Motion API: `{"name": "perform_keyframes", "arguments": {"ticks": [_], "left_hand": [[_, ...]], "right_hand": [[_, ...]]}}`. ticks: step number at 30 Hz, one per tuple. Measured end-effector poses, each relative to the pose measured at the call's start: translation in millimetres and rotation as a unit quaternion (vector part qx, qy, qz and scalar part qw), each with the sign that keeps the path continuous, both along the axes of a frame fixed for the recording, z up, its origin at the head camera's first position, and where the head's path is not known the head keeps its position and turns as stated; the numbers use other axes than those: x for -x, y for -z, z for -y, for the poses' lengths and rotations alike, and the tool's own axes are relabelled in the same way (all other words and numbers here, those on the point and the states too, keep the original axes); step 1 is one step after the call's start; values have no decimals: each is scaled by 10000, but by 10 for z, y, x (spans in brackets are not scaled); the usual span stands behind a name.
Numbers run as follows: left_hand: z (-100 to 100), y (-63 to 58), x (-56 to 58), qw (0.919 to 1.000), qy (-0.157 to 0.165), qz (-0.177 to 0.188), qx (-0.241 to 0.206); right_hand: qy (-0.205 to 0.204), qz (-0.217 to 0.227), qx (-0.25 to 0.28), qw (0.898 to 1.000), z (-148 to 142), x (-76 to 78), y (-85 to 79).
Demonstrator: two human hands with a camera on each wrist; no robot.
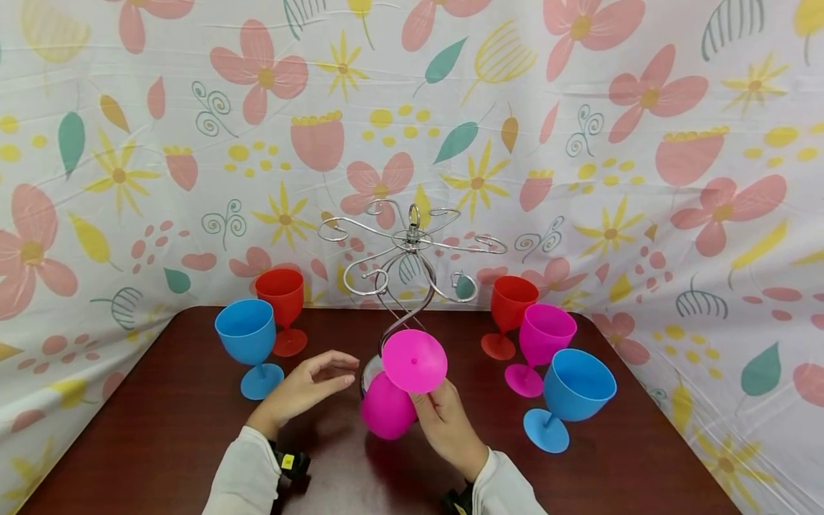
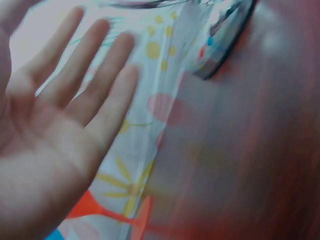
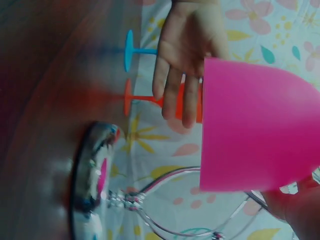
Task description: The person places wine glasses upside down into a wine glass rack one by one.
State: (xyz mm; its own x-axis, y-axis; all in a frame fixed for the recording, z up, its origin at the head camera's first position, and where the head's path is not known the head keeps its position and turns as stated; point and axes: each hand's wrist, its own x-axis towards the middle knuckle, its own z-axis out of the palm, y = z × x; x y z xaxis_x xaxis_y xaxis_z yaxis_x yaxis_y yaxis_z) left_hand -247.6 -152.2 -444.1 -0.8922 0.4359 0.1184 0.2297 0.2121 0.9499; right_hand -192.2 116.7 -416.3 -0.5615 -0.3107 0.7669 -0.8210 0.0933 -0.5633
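Observation:
Upside down in my right hand (image 1: pixel 450 429) is a pink plastic goblet (image 1: pixel 388 411). Fingers and thumb grip it near the stem, with its round foot up and its bowl low. In the right wrist view the bowl (image 3: pixel 260 130) covers much of the right side. Over the table to the left hovers my left hand (image 1: pixel 305 386), holding nothing, its fingers extended in the left wrist view. Behind the held goblet rises a silver metal stand (image 1: pixel 413 239) with several curled arms and a twisted stem; the goblet partly hides its round base.
On the left of the brown table (image 1: pixel 167 415) stand a blue goblet (image 1: pixel 246 336) and a red goblet (image 1: pixel 281 295). A red goblet (image 1: pixel 513 304), a pink goblet (image 1: pixel 546 336) and a blue goblet (image 1: pixel 579 386) stand on the right. A flower-patterned cloth (image 1: pixel 476 129) hangs behind.

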Motion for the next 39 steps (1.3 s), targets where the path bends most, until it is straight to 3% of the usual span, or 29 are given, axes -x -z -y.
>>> {"name": "perform_keyframes", "arguments": {"ticks": [3, 6, 13, 17, 20, 30, 39], "left_hand": [[-107, 37, 35, 9977, -634, -246, 33], [-245, 90, 87, 9937, -989, -514, -129], [-587, 212, 191, 9798, -1259, -526, -1460], [-730, 271, 248, 9719, -1317, -545, -1875], [-801, 307, 271, 9654, -1531, -571, -2034], [-889, 440, 290, 9600, -1826, -815, -1960], [-932, 384, 294, 9618, -1954, -728, -1774]], "right_hand": [[-5, -164, 40, 9999, -23, -3, -45], [59, -334, 92, 9994, -43, -6, -95], [-88, -899, 152, 9958, -42, 11, -238], [-188, -1130, 193, 9932, -19, 35, -347], [-210, -1214, 229, 9921, 8, 54, -447], [76, -612, 232, 9978, 161, 150, -774], [360, 209, 26, 9991, 351, 340, -1025]]}}
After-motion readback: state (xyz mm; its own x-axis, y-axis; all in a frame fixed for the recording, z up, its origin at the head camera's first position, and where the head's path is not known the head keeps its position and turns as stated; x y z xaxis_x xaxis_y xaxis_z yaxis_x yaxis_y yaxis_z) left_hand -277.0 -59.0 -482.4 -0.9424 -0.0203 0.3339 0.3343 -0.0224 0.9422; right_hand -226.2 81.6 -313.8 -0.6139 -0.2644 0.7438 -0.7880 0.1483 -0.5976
